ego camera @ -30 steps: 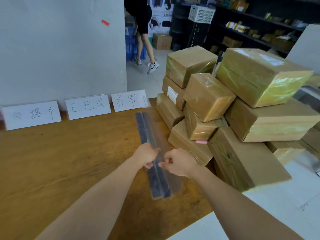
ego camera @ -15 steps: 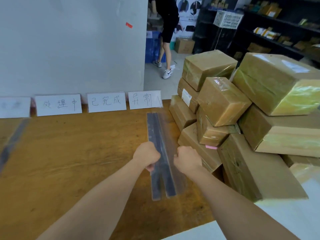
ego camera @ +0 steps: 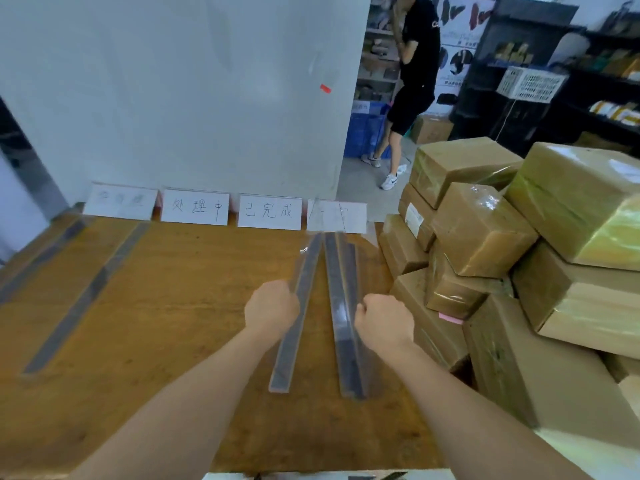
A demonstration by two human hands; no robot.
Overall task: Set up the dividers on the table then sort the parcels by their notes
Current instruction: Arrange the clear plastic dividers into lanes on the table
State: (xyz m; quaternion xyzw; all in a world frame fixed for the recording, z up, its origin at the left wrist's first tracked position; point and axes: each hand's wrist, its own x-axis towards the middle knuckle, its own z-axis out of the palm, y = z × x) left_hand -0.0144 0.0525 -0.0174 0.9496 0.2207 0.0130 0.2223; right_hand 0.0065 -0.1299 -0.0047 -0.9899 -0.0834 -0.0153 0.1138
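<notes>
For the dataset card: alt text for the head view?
A person's left hand and right hand each grip clear dividers at a wooden table, spread in a V. Two more strips lie flat at left, four handwritten cards stand along the wall, and taped parcels are stacked at right.

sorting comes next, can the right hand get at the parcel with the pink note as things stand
Probably not yet. The right hand grips a divider, and the parcel with the pink note, though close beside it, sits under other parcels.
</notes>
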